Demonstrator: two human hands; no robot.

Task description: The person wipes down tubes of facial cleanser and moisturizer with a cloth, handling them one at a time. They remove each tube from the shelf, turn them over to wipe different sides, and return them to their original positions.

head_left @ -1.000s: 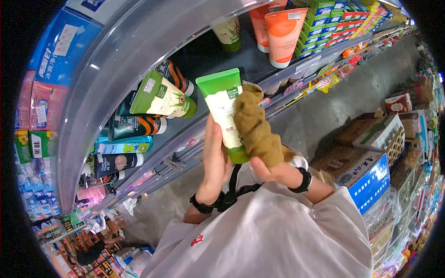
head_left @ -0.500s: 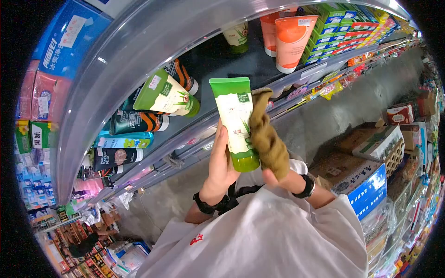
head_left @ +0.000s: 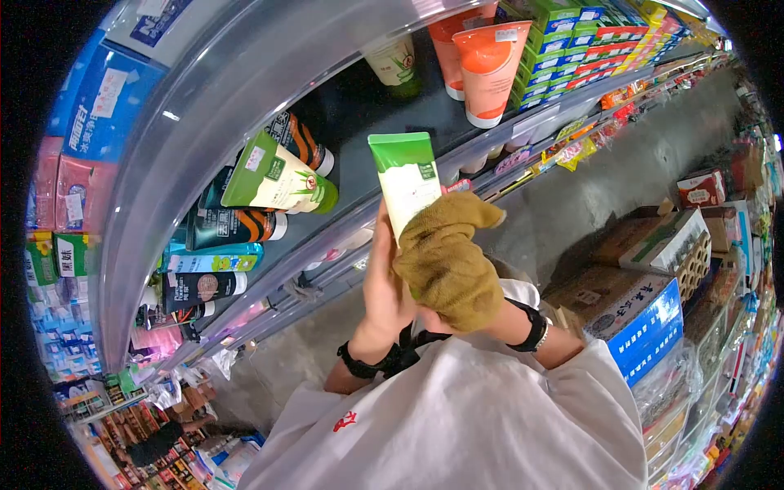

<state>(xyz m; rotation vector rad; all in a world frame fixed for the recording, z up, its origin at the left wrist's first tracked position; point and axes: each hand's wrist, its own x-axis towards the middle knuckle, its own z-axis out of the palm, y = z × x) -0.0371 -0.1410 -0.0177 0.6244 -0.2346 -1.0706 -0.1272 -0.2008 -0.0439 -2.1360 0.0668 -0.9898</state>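
A green-and-white tube (head_left: 408, 186) stands cap down in my left hand (head_left: 382, 282), whose fingers and palm support it from the left and behind. My right hand (head_left: 441, 320) is mostly hidden under a brown cloth (head_left: 453, 253), which it presses over the front and lower half of the tube. The green cap end is covered by the cloth. On the shelf to the left lies a similar green-and-white tube (head_left: 282, 178), on top of black-and-orange tubes (head_left: 233, 227).
The dark shelf (head_left: 359, 114) also carries orange tubes (head_left: 492, 69), another green tube (head_left: 394, 64) and stacked small boxes (head_left: 563, 49). Its clear rail (head_left: 359, 216) runs between the shelf and me. Cardboard cartons (head_left: 633, 306) stand on the right. Blue boxes (head_left: 110, 98) fill the far left.
The cloth has moved from the tube's right side across its front, covering the lower half. The left hand still holds the tube. The shelf has shifted slightly left in view.
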